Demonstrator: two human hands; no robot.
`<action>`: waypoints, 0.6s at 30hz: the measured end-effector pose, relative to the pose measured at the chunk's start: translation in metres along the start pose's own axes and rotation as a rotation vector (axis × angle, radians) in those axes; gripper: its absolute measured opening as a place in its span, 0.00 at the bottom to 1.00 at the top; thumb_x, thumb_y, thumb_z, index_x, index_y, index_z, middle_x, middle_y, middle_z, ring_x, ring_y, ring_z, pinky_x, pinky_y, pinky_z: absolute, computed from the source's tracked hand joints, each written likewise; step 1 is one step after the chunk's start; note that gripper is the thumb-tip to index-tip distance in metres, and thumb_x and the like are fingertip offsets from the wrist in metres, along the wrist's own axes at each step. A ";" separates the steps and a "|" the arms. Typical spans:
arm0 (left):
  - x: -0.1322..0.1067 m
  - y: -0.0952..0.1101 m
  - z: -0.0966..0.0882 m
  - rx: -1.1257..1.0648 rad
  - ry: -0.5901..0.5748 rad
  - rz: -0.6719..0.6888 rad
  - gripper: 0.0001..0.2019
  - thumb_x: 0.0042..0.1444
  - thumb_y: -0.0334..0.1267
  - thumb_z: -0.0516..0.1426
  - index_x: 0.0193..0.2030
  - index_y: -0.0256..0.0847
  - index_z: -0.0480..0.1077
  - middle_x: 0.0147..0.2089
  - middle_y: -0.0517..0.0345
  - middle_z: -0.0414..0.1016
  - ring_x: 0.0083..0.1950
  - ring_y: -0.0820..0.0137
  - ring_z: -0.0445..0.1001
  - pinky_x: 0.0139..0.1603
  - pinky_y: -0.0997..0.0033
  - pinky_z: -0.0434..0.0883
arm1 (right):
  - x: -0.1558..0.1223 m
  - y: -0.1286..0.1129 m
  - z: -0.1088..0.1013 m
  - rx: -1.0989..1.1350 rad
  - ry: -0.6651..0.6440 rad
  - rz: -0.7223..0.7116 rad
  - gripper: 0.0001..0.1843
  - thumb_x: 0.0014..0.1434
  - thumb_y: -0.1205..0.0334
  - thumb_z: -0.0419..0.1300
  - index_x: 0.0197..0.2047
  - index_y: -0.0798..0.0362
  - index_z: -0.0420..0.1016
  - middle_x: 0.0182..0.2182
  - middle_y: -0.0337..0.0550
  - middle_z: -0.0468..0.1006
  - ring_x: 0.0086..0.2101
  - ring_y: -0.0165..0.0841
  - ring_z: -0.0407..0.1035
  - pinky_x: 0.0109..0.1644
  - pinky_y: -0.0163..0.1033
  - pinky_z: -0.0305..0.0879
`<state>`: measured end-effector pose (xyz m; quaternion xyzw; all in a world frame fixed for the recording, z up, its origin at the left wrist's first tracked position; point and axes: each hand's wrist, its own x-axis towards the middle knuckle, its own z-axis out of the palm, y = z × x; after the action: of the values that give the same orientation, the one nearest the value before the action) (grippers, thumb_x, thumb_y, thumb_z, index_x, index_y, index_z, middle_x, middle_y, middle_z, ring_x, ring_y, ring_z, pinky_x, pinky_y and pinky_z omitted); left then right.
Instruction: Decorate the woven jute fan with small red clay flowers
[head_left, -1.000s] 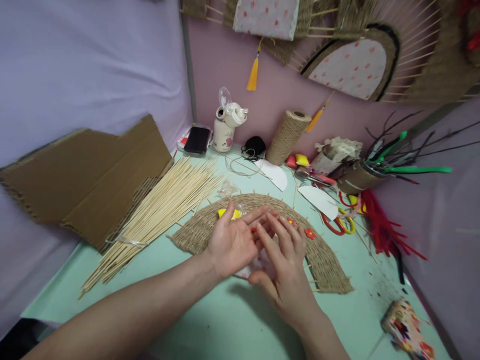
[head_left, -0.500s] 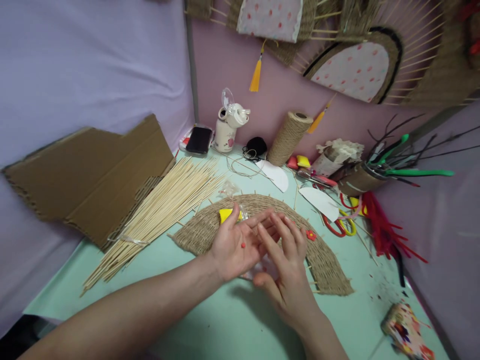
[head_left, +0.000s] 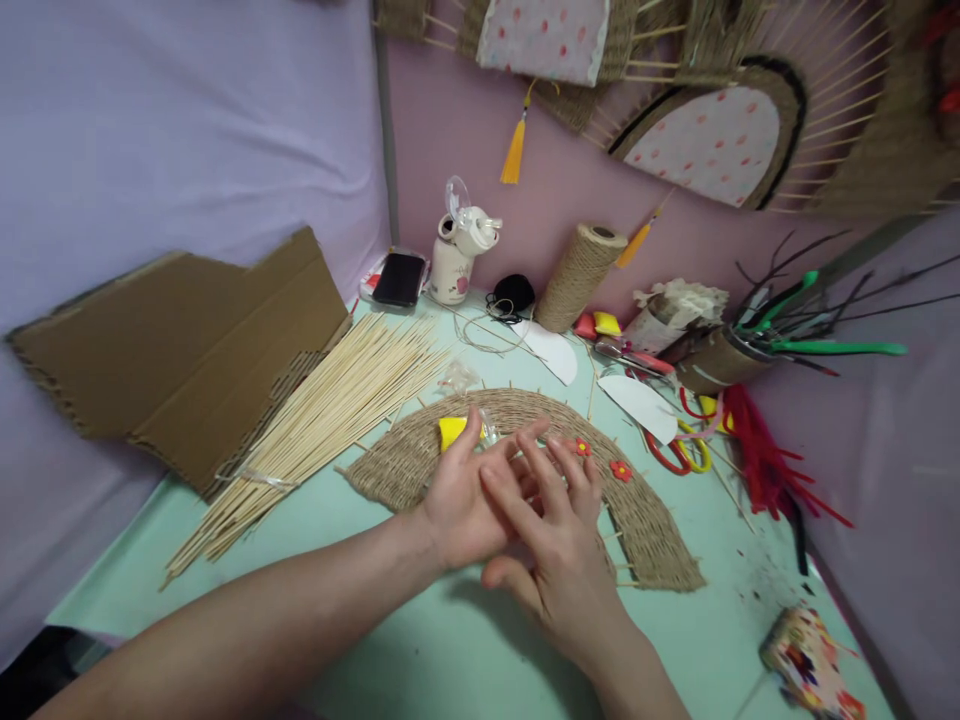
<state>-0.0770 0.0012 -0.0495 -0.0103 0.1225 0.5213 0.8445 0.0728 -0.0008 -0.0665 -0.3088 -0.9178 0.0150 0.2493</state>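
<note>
My left hand (head_left: pixel 469 500) is held palm up over the woven twine fan (head_left: pixel 660 540), its thumb raised and fingers stretched out. Across that palm lies my right hand (head_left: pixel 555 530), fingers extended and touching it, thumb apart. Whatever sits between the palms is hidden by the right fingers. Two red flowers with yellow centres, one flower (head_left: pixel 583 447) close to my fingertips and another flower (head_left: pixel 620 470) farther right, rest on the fan. Behind my left thumb is a yellow packet (head_left: pixel 452 433) with clear plastic.
A bundle of thin sticks (head_left: pixel 322 410) and folded cardboard (head_left: pixel 217 350) lie left. At the back stand a white bottle (head_left: pixel 452 270) and a twine spool (head_left: pixel 581 280). Scissors (head_left: pixel 667 455), red fuzzy stems (head_left: pixel 750 460) and a tool holder (head_left: pixel 716 358) are on the right.
My right hand has moved left over my left palm, covering the small red ball that showed there. The flower near my fingertips has come into sight.
</note>
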 end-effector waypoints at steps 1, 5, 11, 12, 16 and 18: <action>0.000 0.001 0.000 0.008 -0.010 -0.001 0.35 0.61 0.63 0.45 0.61 0.34 0.64 0.53 0.38 0.75 0.55 0.55 0.74 0.62 0.55 0.61 | 0.000 0.000 -0.001 0.007 0.002 -0.021 0.38 0.61 0.31 0.41 0.66 0.41 0.62 0.69 0.50 0.50 0.66 0.53 0.44 0.65 0.68 0.40; 0.000 0.005 0.004 0.015 -0.018 0.078 0.35 0.61 0.63 0.45 0.62 0.35 0.62 0.54 0.39 0.73 0.55 0.57 0.74 0.61 0.57 0.61 | -0.001 0.002 -0.002 -0.004 0.062 0.007 0.34 0.63 0.34 0.42 0.63 0.42 0.67 0.68 0.51 0.54 0.65 0.53 0.45 0.65 0.69 0.39; -0.001 0.005 0.006 0.043 -0.012 0.007 0.36 0.61 0.64 0.43 0.62 0.35 0.62 0.54 0.37 0.73 0.55 0.55 0.74 0.60 0.56 0.63 | 0.001 0.000 -0.002 0.024 0.035 -0.023 0.36 0.62 0.34 0.42 0.64 0.43 0.65 0.68 0.53 0.52 0.65 0.54 0.45 0.65 0.68 0.41; -0.001 0.005 0.006 0.042 -0.021 0.021 0.36 0.61 0.64 0.44 0.62 0.35 0.62 0.55 0.37 0.73 0.55 0.55 0.73 0.60 0.56 0.63 | 0.001 0.000 -0.002 0.027 0.047 -0.028 0.34 0.63 0.35 0.43 0.63 0.42 0.66 0.68 0.52 0.53 0.65 0.53 0.45 0.65 0.68 0.41; 0.000 0.007 0.005 0.018 -0.023 0.071 0.35 0.61 0.63 0.45 0.62 0.36 0.61 0.55 0.38 0.72 0.56 0.56 0.73 0.60 0.57 0.62 | 0.001 0.001 -0.001 0.013 0.110 0.048 0.32 0.64 0.37 0.42 0.62 0.43 0.68 0.67 0.53 0.54 0.64 0.54 0.47 0.63 0.70 0.44; 0.000 0.007 0.004 0.028 -0.014 0.022 0.35 0.60 0.64 0.45 0.61 0.36 0.62 0.55 0.38 0.73 0.56 0.55 0.73 0.60 0.56 0.63 | 0.001 0.001 -0.001 0.023 0.097 0.029 0.34 0.64 0.36 0.41 0.63 0.44 0.67 0.68 0.54 0.53 0.64 0.54 0.47 0.63 0.70 0.45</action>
<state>-0.0822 0.0047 -0.0443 0.0066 0.1241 0.5288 0.8396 0.0728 0.0001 -0.0653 -0.3196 -0.8998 0.0144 0.2966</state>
